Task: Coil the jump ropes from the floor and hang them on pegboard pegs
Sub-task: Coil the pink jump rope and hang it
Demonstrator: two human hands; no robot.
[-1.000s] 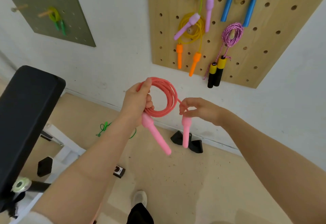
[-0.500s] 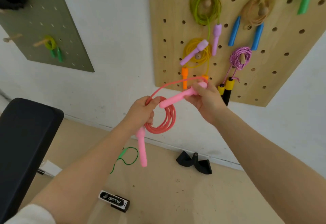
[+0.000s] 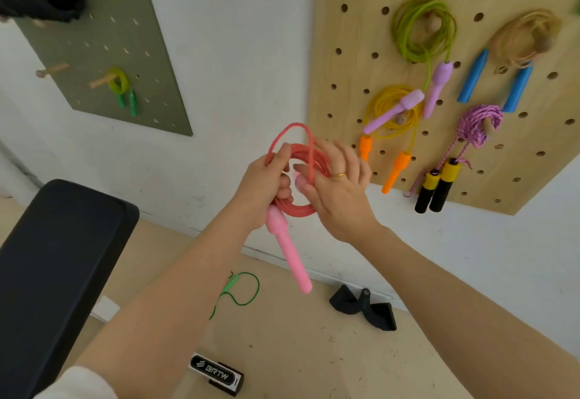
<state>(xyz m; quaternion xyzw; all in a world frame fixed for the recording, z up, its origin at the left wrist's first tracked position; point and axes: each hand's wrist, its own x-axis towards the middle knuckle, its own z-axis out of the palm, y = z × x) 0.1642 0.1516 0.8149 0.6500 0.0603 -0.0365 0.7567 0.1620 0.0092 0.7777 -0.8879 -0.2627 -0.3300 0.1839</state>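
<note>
Pink rope (image 3: 309,166): coiled, held in front of the white wall, between both hands. Left hand (image 3: 262,190) grips the coil, fingers curled round the strands; one pink handle (image 3: 287,252) hangs down from it, tilted. Right hand (image 3: 337,193) lies against the coil's right side; a loose loop runs over it, thumb touching the coil's centre; whether its fingers clasp the rope cannot be told. Wooden pegboard (image 3: 361,37), upper right: five coiled ropes on pegs. Green rope (image 3: 240,290): on the floor, below the arms. Black bench (image 3: 53,270): lower left.
</note>
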